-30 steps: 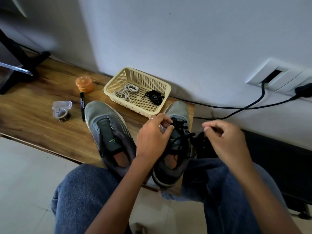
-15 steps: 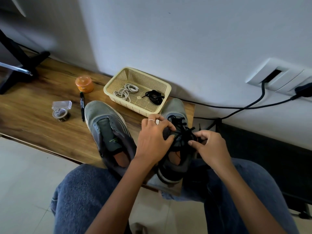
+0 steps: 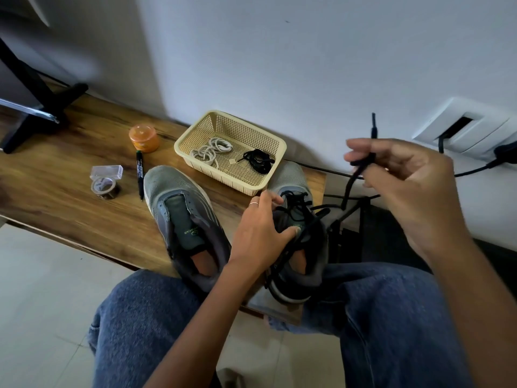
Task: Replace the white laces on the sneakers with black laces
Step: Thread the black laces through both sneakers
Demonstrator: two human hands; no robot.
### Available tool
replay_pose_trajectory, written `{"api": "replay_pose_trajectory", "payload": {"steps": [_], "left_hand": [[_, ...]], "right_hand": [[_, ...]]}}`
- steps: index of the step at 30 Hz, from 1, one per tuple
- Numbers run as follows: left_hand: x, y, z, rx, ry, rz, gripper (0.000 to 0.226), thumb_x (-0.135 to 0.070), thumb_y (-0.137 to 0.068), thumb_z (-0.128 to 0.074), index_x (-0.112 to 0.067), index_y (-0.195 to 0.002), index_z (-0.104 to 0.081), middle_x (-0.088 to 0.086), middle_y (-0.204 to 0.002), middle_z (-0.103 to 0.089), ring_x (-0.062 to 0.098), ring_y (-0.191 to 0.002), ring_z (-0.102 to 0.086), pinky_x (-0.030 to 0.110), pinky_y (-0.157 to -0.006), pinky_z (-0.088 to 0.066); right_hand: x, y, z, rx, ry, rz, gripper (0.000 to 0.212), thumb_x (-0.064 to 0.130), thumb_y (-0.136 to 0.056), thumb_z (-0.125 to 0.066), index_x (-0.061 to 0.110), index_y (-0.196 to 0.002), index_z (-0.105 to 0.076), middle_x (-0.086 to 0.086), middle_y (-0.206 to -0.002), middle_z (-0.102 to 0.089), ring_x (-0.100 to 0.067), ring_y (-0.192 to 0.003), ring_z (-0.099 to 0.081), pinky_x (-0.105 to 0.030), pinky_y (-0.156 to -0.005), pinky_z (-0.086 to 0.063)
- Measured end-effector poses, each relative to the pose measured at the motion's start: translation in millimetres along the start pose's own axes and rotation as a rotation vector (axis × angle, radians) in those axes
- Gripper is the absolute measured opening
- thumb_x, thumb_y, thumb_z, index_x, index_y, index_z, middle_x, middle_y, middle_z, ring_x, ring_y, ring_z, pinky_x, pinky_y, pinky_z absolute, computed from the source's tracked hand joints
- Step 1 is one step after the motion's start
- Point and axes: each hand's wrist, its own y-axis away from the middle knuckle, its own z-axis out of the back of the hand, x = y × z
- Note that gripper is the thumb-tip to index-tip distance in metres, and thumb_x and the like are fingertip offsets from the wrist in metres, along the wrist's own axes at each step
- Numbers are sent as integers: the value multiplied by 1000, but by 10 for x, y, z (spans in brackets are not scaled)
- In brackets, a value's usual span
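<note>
Right hand [image 3: 405, 175]: fingers curled and pinched on the black lace [image 3: 353, 179] near its free end, the tip seen above the knuckles; the lace is drawn taut and slanting down to the right sneaker [image 3: 296, 219]. Left hand [image 3: 261, 233]: laid over the inner side of that sneaker, fingers bent round the upper, thumb pressed at the tongue; the shoe is held steady on the wooden bench [image 3: 56, 191]. Several black crossings are seen over the tongue; the upper eyelets are hidden by the hand, so the row count cannot be told. The left sneaker [image 3: 181, 219] is seen bare, no lace in any eyelet. Behind both, a cream basket [image 3: 275, 144] is noted, with coiled white laces [image 3: 209, 151] and a second black lace [image 3: 258, 159] inside it. Judgement: white laces out of both shoes; right shoe partly threaded; left shoe wholly to be done.
</note>
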Motion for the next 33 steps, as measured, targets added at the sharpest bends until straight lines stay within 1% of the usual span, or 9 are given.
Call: {"api": "replay_pose_trajectory", "payload": {"steps": [4,5,9,13,18,22,25,28,33], "left_hand": [[13,-1,43,-49,133,183,43,-39,-77,-78,-21,-108,-54,-8,-91,-65,10,-86,-62,30,-77,-50],[11,-6,56,-63,169,220,43,-40,-75,-79,-20,-105,-57,-8,-85,-67,8,-82,-63,31,-76,-53],[19,-31,64,-57,236,273,23,-34,-76,-79,-18,-91,-72,-10,-73,-69,2,-70,-64,26,-71,-57],[47,-52,48,-43,285,279,13,-26,-82,-74,-20,-92,-75,-7,-79,-71,5,-75,-65,24,-71,-52],[114,-102,27,-18,394,331,13,-20,-84,-72,-23,-97,-75,-9,-78,-70,6,-73,-63,33,-78,-56],[159,-123,19,-5,429,356,11,-19,-85,-71,-22,-95,-75,-5,-82,-73,9,-77,-66,34,-80,-56],[191,-149,20,9,450,379,9,-17,-85,-72,-22,-92,-74,0,-85,-74,15,-84,-69,39,-86,-56],[214,-170,25,34,488,409,9,-15,-84,-72,-23,-88,-74,4,-87,-75,20,-89,-70,46,-92,-54],[229,-178,31,42,496,416,10,-14,-84,-72,-23,-88,-73,3,-88,-75,19,-89,-70,44,-92,-54]], "right_hand": [[204,61,-40,301,-1,60,22,18,-90,-59,30,-103,-73,13,-100,-73,-60,-91,-54,-71,-80,-46],[203,66,-71,277,6,82,18,21,-92,-60,30,-102,-72,13,-99,-73,-58,-90,-56,-69,-81,-46],[43,75,-271,237,-167,2,19,7,-95,-55,17,-107,-66,-2,-86,-74,-18,-86,-70,-28,-84,-54],[-315,124,-517,352,-259,-247,30,0,-99,-43,20,-121,-47,-12,-90,-71,-21,-61,-65,-25,-56,-51],[-688,202,-574,236,94,-279,22,15,-99,-47,20,-102,-68,6,-83,-70,-4,-46,-47,-18,-53,-41],[-765,204,-583,222,259,-228,21,18,-95,-57,8,-87,-74,23,-65,-61,11,-56,-52,-11,-61,-37],[-749,189,-633,214,434,-162,14,13,-89,-65,12,-97,-77,10,-89,-72,6,-81,-59,4,-70,-35],[-774,200,-689,178,512,-113,12,10,-85,-67,10,-93,-77,-2,-93,-75,-9,-87,-67,-2,-70,-40],[-838,281,-827,103,565,-90,5,19,-84,-71,16,-83,-75,2,-82,-72,-14,-77,-65,-33,-68,-53]]}}
